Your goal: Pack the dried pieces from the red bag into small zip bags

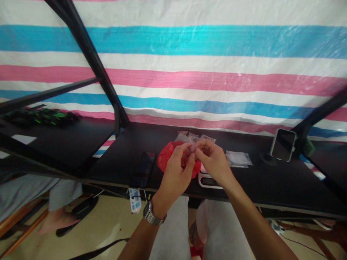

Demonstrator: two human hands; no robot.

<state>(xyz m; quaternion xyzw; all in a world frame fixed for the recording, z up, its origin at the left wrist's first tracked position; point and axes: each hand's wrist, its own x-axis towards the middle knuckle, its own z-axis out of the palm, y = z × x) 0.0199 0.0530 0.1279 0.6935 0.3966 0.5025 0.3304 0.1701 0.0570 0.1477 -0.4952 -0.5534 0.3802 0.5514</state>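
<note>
My left hand (177, 171) and my right hand (214, 159) meet over the middle of the black table. Their fingertips pinch a small clear plastic bag (192, 141) between them; its contents are too small to make out. Right under my left hand sits an open red plastic bag (165, 156), its inside mostly covered by my fingers. Several small clear bags (208, 138) lie just behind it. Partly beneath my right hand is a white-framed object (210, 186), whose kind I cannot tell.
A pile of flat clear bags (238, 159) lies to the right, near a white-rimmed device on a stand (283, 145). At left rests a dark, phone-like slab (145, 168). Black frame bars (92, 54) and a striped sheet (189, 39) stand behind. Another person's leg (63, 195) shows at left.
</note>
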